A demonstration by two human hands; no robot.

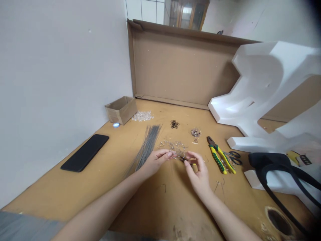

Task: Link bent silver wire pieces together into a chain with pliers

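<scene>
Both hands meet over the middle of the table. My left hand (156, 160) is closed, with thumb and forefinger pinching a thin bent wire (178, 155). On its other side my right hand (198, 170) has its fingers curled in a pinch at the wire's right end. A small dark piece shows by the right fingertips, too blurred to name. Just beyond the hands lies a loose tangle of bent silver wires (173, 144). A bundle of straight grey wires (149, 140) is beside the left hand. One short hooked wire (165, 187) rests nearer to me.
Behind are a small cardboard box (122, 112), clear beads (142, 115), black rings (175, 124) and a wire coil (196, 132). Pliers (217, 157) and scissors (234, 156) lie right, near white foam (260, 70) and a black strap (265, 180). A phone (85, 153) lies left.
</scene>
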